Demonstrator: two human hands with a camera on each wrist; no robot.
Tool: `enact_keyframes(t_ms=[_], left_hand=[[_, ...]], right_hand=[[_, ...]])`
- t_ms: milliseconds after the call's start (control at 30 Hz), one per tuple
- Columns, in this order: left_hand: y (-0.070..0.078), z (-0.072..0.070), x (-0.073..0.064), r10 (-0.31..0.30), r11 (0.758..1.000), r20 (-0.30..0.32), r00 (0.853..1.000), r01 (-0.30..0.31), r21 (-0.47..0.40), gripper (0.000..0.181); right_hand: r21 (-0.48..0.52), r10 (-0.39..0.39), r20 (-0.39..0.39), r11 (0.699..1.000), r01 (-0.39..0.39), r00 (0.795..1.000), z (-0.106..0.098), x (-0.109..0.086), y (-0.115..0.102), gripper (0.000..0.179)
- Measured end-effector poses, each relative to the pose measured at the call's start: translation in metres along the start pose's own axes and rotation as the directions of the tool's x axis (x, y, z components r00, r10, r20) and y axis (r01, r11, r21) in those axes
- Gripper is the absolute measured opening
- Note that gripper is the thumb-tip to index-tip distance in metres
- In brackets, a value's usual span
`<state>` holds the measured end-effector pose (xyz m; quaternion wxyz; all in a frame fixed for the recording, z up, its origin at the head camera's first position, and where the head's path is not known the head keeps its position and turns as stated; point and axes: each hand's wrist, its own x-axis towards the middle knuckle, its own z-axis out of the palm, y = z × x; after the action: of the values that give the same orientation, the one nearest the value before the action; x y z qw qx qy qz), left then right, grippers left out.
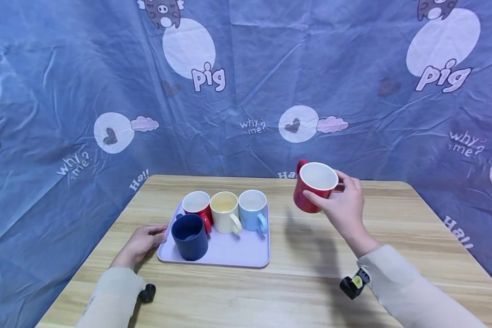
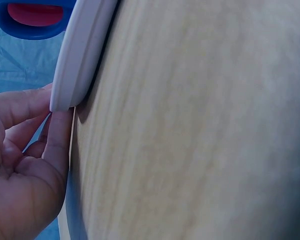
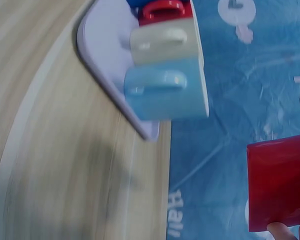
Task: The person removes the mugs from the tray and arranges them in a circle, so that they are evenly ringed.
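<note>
My right hand (image 1: 347, 207) holds a red mug (image 1: 311, 198) with a white inside above the table, thumb against the near side and fingers behind it. The mug's handle points away to the far left. On the left, my left hand (image 1: 143, 241) pinches the rim of a lilac tray (image 1: 239, 253); in the left wrist view its fingertips meet the tray's edge (image 2: 77, 75). Standing on the tray are another red mug (image 1: 204, 210), a cream mug (image 1: 223, 216), a light blue mug (image 1: 252, 216) and, in front, a dark blue mug (image 1: 193, 243).
A wooden table (image 1: 229, 296) bears the tray. Behind and beside it hangs a blue printed cloth (image 1: 246, 95). Black wrist cameras (image 1: 147, 294) sit at both sleeves.
</note>
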<state>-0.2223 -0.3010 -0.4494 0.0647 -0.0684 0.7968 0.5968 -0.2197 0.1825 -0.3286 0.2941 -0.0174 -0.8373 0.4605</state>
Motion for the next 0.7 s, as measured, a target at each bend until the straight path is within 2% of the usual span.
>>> enact_keyframes(t_ms=[133,300,500,700], left_hand=[[0.001,0.0,-0.002,0.009,1.0,0.011,1.0,-0.009,-0.011,0.045],[0.001,0.0,-0.003,0.017,1.0,0.011,1.0,-0.017,-0.024,0.046],[0.0,0.0,-0.002,0.031,0.999,0.01,0.999,-0.031,-0.019,0.045],[0.0,0.001,-0.002,0.037,0.999,0.008,0.999,-0.037,-0.012,0.044]], right_hand=[[-0.032,0.023,-0.044,0.999,-0.024,0.999,-0.013,0.007,0.012,0.078],[-0.052,0.091,-0.087,0.994,-0.096,0.992,-0.029,0.015,0.027,0.079],[-0.086,0.175,-0.13,0.979,-0.187,0.976,-0.046,0.023,0.046,0.083],[-0.079,0.257,-0.156,0.959,-0.271,0.954,-0.055,0.028,0.062,0.086]])
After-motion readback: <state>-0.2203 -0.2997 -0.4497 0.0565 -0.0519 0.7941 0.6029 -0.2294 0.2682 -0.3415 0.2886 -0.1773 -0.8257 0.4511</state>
